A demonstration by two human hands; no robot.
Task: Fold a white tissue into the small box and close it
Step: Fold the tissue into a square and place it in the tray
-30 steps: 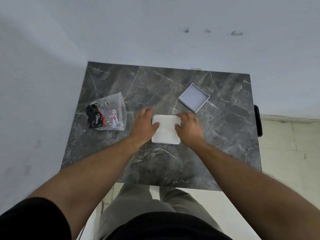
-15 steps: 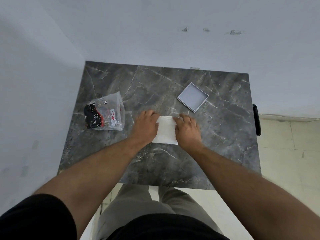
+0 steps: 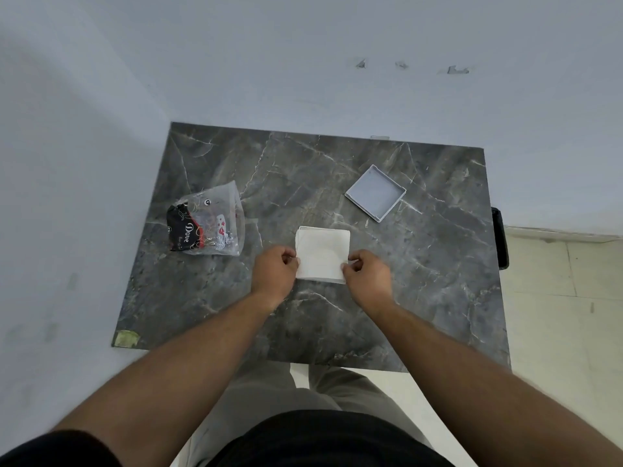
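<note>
A folded white tissue lies flat in the middle of the dark marble table; something white edges out beneath its far side. My left hand pinches the tissue's near left edge. My right hand pinches its near right edge. A shallow square grey box part, hollow side up, sits apart at the back right of the tissue.
A clear plastic bag with a black Dove packet and small items lies at the left. White walls border the table's left and far edges. A black object hangs off the right edge. Tiled floor lies to the right.
Both hands have slid from the tissue's far corners down to its near edge, and their fingers now pinch it. The camera has tilted a little.
</note>
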